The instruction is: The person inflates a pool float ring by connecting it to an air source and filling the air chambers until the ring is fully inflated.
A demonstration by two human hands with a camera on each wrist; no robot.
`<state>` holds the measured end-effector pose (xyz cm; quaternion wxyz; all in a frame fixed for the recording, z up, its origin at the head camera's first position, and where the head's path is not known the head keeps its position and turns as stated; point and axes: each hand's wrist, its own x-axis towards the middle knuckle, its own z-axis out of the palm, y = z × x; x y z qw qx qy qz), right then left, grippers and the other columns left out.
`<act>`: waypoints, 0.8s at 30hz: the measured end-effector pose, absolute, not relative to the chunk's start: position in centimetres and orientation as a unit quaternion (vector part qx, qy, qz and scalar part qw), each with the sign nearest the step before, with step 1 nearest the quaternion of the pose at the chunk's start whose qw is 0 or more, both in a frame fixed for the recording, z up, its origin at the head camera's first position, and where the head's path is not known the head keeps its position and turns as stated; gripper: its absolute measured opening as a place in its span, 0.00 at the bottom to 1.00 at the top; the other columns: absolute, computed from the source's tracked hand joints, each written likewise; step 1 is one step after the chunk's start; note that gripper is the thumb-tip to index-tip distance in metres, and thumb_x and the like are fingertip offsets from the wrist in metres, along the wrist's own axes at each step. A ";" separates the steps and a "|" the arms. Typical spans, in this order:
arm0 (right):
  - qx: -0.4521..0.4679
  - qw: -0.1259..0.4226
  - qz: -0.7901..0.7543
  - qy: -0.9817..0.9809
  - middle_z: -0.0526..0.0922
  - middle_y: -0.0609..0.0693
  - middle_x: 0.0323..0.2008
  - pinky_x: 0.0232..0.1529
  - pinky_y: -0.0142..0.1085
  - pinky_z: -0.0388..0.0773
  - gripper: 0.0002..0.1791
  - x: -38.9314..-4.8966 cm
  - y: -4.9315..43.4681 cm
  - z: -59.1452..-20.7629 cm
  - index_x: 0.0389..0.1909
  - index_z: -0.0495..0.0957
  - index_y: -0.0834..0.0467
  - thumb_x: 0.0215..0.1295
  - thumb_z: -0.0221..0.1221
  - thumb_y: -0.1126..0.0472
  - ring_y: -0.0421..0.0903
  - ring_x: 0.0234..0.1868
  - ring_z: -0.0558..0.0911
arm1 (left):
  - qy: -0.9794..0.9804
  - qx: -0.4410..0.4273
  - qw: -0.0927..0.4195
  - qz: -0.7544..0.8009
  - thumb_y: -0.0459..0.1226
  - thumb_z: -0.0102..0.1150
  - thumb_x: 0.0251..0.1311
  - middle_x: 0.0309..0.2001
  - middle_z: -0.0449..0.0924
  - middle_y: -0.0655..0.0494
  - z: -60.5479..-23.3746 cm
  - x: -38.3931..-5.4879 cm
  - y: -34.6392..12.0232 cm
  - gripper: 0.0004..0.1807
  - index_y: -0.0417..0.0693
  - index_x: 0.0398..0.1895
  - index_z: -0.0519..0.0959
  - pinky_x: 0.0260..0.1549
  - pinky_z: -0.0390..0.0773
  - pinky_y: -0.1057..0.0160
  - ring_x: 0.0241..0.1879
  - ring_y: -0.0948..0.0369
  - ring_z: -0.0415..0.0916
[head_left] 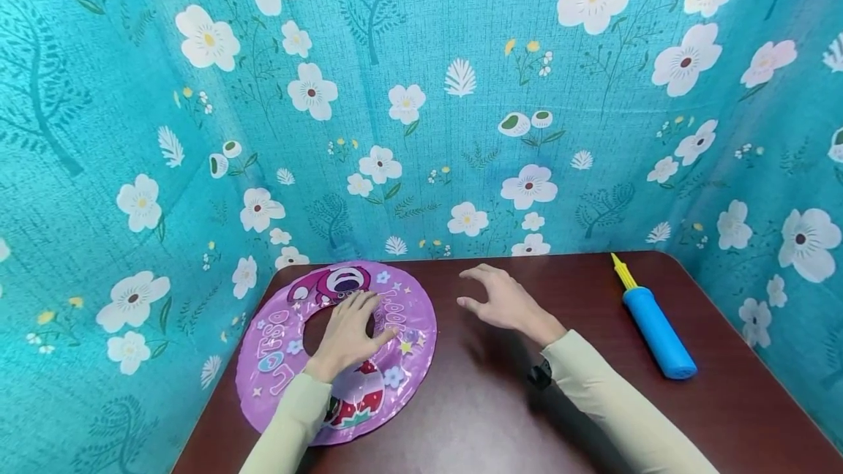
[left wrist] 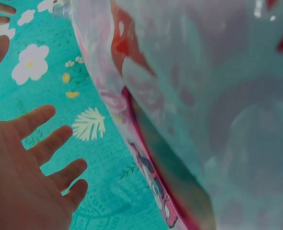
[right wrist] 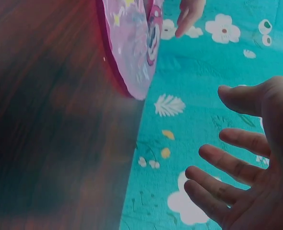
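A purple swim ring [head_left: 263,379] with a bear face, lettering and strawberry prints lies on the left part of the table. In the head view my left hand [head_left: 349,335] is over the ring's centre hole, fingers extended; the left wrist view shows that hand [left wrist: 36,167] apart from the ring [left wrist: 228,120], holding nothing. To the right of the ring, my right hand [head_left: 503,298] hovers above the table with fingers spread and slightly bent. Nothing is in its palm in the right wrist view, where the hand [right wrist: 247,163] stands away from the ring [right wrist: 132,52].
A blue hand pump [head_left: 658,335] with a yellow nozzle [head_left: 623,269] lies on the right side of the dark brown table [head_left: 474,415]. Teal floral cloth [head_left: 435,137] hangs behind the table and along both sides.
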<state>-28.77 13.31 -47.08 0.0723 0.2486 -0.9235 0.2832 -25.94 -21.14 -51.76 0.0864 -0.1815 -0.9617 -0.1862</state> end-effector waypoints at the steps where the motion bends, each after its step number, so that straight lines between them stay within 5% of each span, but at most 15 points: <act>1: 0.252 0.073 0.283 -0.923 0.82 0.55 0.65 0.65 0.58 0.80 0.30 -28.7 13.0 -47.3 0.69 0.79 0.56 0.69 0.70 0.48 0.57 0.67 0.81 | -0.961 -0.186 0.084 -0.186 0.65 0.63 0.62 0.77 0.70 0.43 -51.9 -25.8 -21.0 0.45 0.51 0.77 0.72 0.75 0.57 0.28 0.80 0.37 0.59; 24: 0.316 0.040 0.297 -0.900 0.87 0.55 0.56 0.62 0.50 0.83 0.24 -27.6 7.4 -50.0 0.63 0.83 0.58 0.68 0.72 0.56 0.54 0.58 0.86 | -0.959 -0.217 0.052 -0.177 0.63 0.69 0.57 0.74 0.73 0.49 -52.9 -24.9 -19.4 0.45 0.49 0.74 0.75 0.75 0.63 0.34 0.77 0.43 0.65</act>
